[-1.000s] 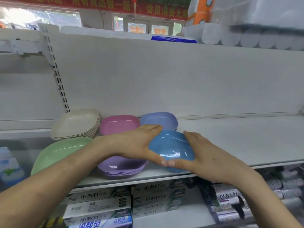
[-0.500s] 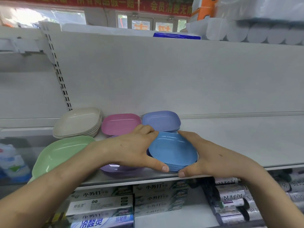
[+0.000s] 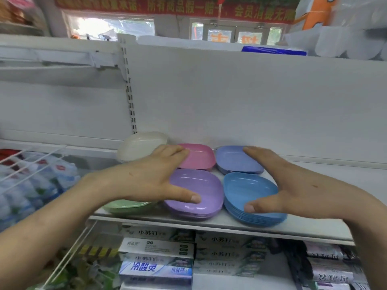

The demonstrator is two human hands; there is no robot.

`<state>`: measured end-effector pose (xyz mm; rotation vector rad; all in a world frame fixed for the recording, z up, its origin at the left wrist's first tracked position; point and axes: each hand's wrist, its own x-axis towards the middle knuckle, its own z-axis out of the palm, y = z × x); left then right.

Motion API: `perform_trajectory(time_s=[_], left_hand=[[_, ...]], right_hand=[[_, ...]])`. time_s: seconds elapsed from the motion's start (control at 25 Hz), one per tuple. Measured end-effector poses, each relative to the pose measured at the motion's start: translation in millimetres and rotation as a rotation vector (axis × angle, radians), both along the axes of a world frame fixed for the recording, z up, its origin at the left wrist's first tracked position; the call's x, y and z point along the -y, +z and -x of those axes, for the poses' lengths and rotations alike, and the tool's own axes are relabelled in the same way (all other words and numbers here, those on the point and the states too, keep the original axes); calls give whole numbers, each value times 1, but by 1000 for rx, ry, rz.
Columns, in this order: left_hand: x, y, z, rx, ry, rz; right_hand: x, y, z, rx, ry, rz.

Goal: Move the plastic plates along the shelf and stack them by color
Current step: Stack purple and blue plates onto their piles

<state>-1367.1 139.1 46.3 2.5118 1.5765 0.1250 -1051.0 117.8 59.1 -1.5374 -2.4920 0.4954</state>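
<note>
Hands flank plate stacks on shelf (image 3: pixel 314 229). Left hand (image 3: pixel 144 181) spread flat, fingertips on pink stack (image 3: pixel 199 156), thumb resting on purple stack (image 3: pixel 194 191). Right hand (image 3: pixel 293 185) open, fingers beside periwinkle stack (image 3: pixel 236 160), thumb hooked over near rim of blue stack (image 3: pixel 251 195). Cream stack (image 3: pixel 140 146) beyond left knuckles, green stack (image 3: pixel 125 206) under left palm. Nothing gripped. Likely squaring up: push from both outer sides evenly, low on rims, so piles slide without toppling.
</note>
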Motion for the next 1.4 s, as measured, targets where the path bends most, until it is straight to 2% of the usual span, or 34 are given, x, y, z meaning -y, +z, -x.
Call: perform_trajectory(time_s=[0.2,0.32,0.76,0.96,1.12,1.28,1.4], left_hand=[[31,-15,93,-2,159,10],[46,-26,121,16,164,23],[24,-45,162,181,46,58],[16,-42,167,172,34,93],[22,-23,140,159,45,5],[23,-10,67,185,-77,-85],[17,-9,-15,198,-155,-118]], right_hand=[[-9,-7,114,49,201,-54],[-18,-20,168,47,266,-58],[-5,-45,217,0,137,-158],[-2,-54,214,-33,113,-177],[7,-48,189,-71,84,-237],[25,-38,126,-101,25,-314],[43,-36,44,-146,-95,-357]])
